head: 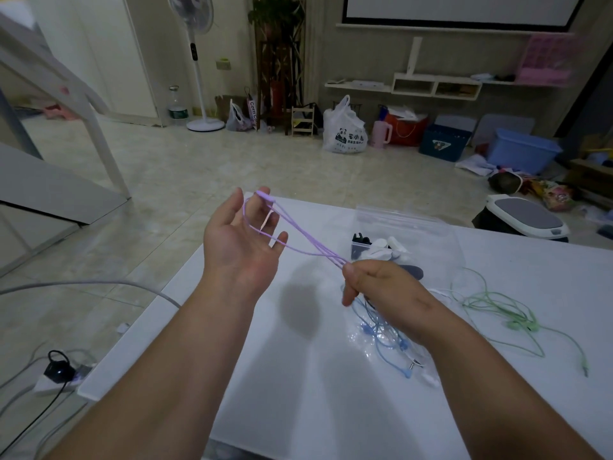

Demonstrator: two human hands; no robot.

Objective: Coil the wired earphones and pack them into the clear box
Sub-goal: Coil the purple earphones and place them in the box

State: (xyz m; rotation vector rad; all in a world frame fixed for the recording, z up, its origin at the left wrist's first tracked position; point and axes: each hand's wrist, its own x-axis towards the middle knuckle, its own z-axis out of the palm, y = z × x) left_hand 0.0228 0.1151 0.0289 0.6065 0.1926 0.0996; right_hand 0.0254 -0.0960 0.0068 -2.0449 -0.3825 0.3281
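Purple wired earphones [298,239] stretch taut between my two hands above the white table [298,393]. My left hand [242,240] is raised palm up with fingers spread, and the cord loops around them, its inline piece lying on the fingertips. My right hand [374,280] pinches the bundled strands with fingers closed. A clear box [381,249] holding white and dark items sits just behind my right hand, partly under a clear zip bag [404,224].
Blue earphones [388,340] lie tangled on clear plastic under my right wrist. Green earphones [504,313] sprawl at the table's right. A power strip [59,376] and cables lie on the floor at left; bags and bins line the far wall.
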